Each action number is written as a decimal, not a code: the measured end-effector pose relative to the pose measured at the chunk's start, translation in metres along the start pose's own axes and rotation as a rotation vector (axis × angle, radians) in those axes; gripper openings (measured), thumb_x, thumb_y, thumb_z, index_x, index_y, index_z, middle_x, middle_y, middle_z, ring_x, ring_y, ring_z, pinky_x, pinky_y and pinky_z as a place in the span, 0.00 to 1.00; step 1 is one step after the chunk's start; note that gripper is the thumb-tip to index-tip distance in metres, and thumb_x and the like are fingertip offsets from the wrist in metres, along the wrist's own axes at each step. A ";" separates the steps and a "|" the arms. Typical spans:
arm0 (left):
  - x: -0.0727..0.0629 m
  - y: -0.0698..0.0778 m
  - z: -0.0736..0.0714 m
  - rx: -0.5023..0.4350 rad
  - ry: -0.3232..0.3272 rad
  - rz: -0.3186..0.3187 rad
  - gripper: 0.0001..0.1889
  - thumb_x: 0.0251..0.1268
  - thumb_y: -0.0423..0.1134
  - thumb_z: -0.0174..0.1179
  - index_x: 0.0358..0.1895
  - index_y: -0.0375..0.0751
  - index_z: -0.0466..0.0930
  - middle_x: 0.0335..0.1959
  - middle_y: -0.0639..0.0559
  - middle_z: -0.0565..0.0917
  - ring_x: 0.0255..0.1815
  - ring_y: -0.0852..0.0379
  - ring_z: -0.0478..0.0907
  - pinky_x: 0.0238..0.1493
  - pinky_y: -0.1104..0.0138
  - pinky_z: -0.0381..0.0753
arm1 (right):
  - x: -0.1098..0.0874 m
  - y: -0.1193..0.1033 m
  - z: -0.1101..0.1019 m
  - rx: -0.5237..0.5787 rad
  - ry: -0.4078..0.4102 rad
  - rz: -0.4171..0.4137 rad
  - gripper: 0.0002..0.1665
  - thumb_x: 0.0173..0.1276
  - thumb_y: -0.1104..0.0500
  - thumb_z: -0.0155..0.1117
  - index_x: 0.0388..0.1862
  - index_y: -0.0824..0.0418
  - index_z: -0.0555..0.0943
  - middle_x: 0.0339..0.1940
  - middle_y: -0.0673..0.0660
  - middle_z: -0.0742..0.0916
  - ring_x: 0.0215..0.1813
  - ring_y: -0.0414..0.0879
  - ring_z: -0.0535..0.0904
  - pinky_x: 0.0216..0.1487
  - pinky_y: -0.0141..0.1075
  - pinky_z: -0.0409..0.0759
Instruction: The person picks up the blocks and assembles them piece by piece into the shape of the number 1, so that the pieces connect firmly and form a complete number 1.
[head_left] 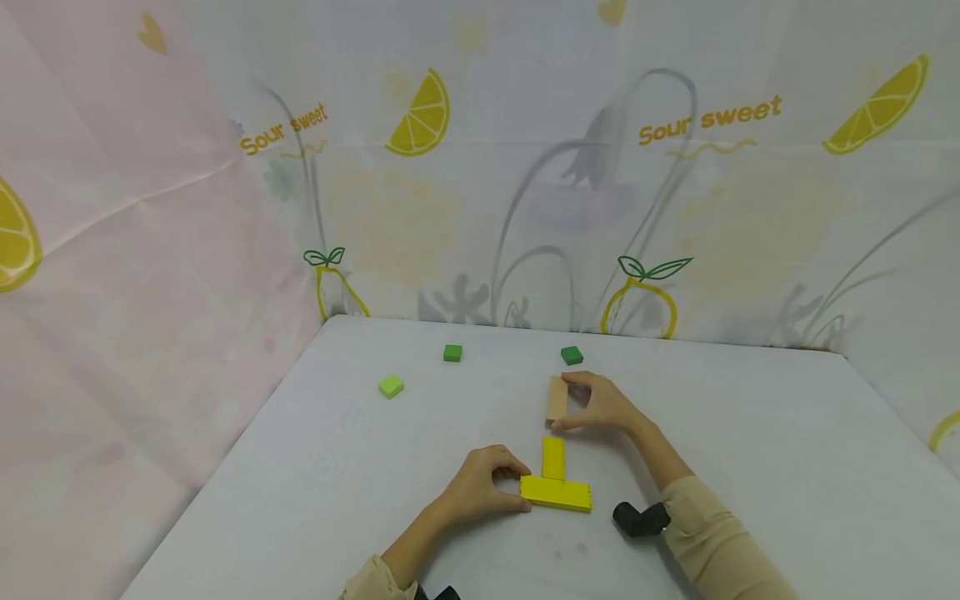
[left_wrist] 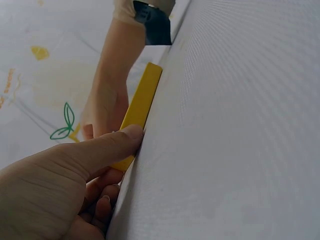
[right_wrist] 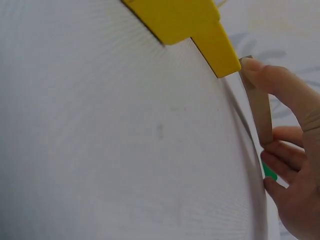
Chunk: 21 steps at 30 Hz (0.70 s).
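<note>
A long yellow block (head_left: pixel 558 495) lies crosswise on the table in the head view. A shorter yellow block (head_left: pixel 553 458) meets its far side at right angles, making an upside-down T. My left hand (head_left: pixel 480 485) pinches the long block's left end between thumb and fingers; the left wrist view shows the thumb (left_wrist: pixel 131 135) on top of it. Beyond the short block, my right hand (head_left: pixel 603 406) grips a plain wooden block (head_left: pixel 557 400) by its near and far ends. In the right wrist view the wooden block (right_wrist: pixel 258 107) stands close past the yellow pair.
Two dark green blocks, one left (head_left: pixel 452 353) and one right (head_left: pixel 572 356), lie toward the table's back edge. A light green block (head_left: pixel 391 386) sits farther left. Printed cloth hangs behind the white table (head_left: pixel 300 500). A black wrist device (head_left: pixel 641 520) juts from the right sleeve.
</note>
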<state>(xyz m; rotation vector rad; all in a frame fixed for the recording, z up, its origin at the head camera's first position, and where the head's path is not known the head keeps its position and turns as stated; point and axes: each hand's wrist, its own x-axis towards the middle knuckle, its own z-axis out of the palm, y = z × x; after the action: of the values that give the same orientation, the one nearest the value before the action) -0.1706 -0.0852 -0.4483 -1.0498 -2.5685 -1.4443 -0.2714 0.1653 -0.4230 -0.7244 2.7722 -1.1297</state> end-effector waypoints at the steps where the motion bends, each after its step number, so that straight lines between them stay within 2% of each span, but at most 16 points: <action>1: 0.000 0.000 0.000 -0.001 -0.002 -0.009 0.16 0.44 0.37 0.74 0.38 0.35 0.84 0.32 0.56 0.81 0.33 0.68 0.73 0.36 0.74 0.75 | 0.001 0.000 0.000 -0.001 -0.001 -0.001 0.51 0.42 0.48 0.79 0.62 0.72 0.71 0.62 0.69 0.75 0.65 0.64 0.66 0.64 0.57 0.61; 7: 0.001 0.003 0.001 -0.007 -0.017 -0.102 0.17 0.42 0.37 0.75 0.39 0.38 0.85 0.33 0.56 0.81 0.34 0.68 0.73 0.38 0.74 0.75 | 0.003 0.003 0.003 -0.010 -0.005 -0.009 0.50 0.42 0.50 0.79 0.62 0.72 0.71 0.62 0.69 0.75 0.66 0.64 0.66 0.65 0.56 0.61; 21: 0.001 0.005 0.000 -0.014 -0.025 -0.121 0.17 0.43 0.38 0.75 0.40 0.38 0.85 0.33 0.56 0.81 0.34 0.68 0.72 0.39 0.74 0.75 | 0.004 0.004 0.006 -0.030 -0.020 -0.018 0.52 0.42 0.48 0.79 0.63 0.72 0.69 0.63 0.69 0.74 0.66 0.65 0.65 0.65 0.56 0.61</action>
<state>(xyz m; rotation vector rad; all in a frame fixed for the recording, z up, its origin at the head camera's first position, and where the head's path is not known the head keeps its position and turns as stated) -0.1688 -0.0828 -0.4441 -0.9348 -2.6872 -1.4855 -0.2749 0.1625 -0.4298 -0.7611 2.7770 -1.0797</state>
